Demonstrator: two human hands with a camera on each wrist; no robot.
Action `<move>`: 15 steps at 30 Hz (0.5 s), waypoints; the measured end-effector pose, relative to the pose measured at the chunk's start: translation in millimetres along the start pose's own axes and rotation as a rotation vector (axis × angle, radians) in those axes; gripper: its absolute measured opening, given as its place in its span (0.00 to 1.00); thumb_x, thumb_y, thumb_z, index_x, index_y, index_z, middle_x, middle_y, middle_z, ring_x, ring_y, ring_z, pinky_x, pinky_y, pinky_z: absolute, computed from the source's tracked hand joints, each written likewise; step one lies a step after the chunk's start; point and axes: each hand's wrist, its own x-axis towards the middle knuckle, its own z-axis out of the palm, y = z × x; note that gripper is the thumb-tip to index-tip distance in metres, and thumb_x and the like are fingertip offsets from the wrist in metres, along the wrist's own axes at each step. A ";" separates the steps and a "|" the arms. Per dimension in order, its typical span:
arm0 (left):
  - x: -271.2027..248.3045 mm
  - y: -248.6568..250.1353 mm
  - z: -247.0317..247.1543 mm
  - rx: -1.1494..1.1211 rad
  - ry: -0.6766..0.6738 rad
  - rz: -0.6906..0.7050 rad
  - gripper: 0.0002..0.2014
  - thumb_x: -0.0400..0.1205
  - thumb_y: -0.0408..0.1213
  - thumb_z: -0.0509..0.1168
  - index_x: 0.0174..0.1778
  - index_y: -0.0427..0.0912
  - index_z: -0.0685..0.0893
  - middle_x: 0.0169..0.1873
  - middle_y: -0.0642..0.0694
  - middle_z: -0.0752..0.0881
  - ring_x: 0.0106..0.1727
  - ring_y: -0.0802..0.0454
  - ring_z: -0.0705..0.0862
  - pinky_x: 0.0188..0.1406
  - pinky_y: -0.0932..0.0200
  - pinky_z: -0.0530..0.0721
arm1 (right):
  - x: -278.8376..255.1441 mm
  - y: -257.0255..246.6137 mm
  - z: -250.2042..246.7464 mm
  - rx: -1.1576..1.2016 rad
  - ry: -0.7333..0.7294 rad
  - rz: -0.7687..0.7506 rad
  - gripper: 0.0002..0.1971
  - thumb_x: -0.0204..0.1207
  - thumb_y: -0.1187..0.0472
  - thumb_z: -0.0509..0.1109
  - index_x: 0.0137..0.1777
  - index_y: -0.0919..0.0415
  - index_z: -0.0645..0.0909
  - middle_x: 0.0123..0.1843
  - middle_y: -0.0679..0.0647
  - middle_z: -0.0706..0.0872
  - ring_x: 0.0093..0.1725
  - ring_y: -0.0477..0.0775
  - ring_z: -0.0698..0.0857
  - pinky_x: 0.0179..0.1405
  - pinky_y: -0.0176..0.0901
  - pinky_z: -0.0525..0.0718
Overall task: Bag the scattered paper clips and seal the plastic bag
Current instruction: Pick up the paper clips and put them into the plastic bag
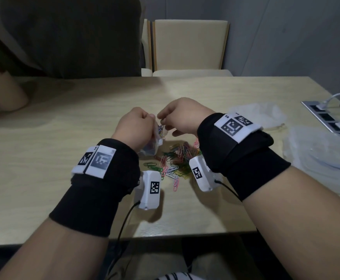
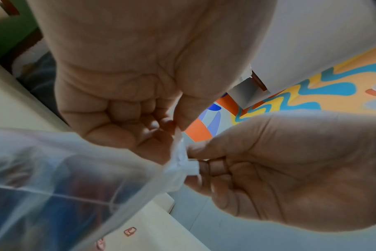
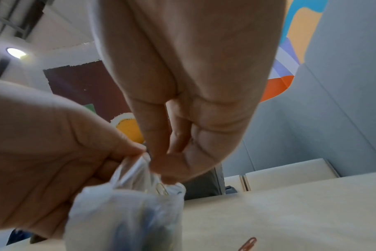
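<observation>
Left hand (image 1: pixel 133 128) pinches the plastic bag (image 1: pixel 152 146) mouth; right hand (image 1: pixel 182 116) fingers (image 3: pixel 159 156) pinch clips into it. Risk: narrow mouth collapses, clips spill; the paper clips (image 1: pixel 177 160) pile near the desk (image 1: pixel 64 138) front edge is unbagged.

Light wood table (image 1: pixel 64 122) is carrying a loose heap of coloured paper clips (image 1: pixel 177 160) near its front edge, crumpled clear plastic sheets (image 1: pixel 316 158) lying at the right, a metal socket strip (image 1: pixel 326 118) sitting recessed at the far right edge.

Plastic bag (image 1: pixel 155 138) thin, translucent, crinkled; paper clips (image 1: pixel 177 160) glossy, coloured; table (image 1: pixel 64 128) pale matt woodgrain.
</observation>
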 end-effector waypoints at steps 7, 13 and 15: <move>2.4 0.4 -2.4 -0.092 0.073 0.002 0.12 0.87 0.42 0.55 0.38 0.44 0.74 0.28 0.46 0.83 0.31 0.43 0.83 0.37 0.49 0.85 | 16.3 27.3 -6.4 -0.234 0.201 0.056 0.15 0.82 0.66 0.59 0.64 0.62 0.82 0.62 0.59 0.86 0.62 0.60 0.84 0.60 0.48 0.82; 11.1 -1.7 -6.6 -0.218 0.154 0.061 0.11 0.86 0.42 0.56 0.38 0.47 0.75 0.34 0.45 0.80 0.35 0.47 0.78 0.33 0.55 0.75 | 42.4 45.2 -3.4 -0.518 0.110 0.184 0.19 0.83 0.66 0.57 0.72 0.68 0.77 0.70 0.65 0.81 0.67 0.65 0.81 0.66 0.49 0.79; 12.4 -0.2 -10.6 -0.235 0.186 0.084 0.11 0.86 0.42 0.56 0.37 0.50 0.74 0.35 0.48 0.79 0.36 0.50 0.77 0.35 0.54 0.75 | 50.5 45.4 0.5 -0.577 0.042 0.154 0.19 0.84 0.65 0.56 0.73 0.68 0.75 0.71 0.65 0.80 0.68 0.65 0.81 0.65 0.49 0.79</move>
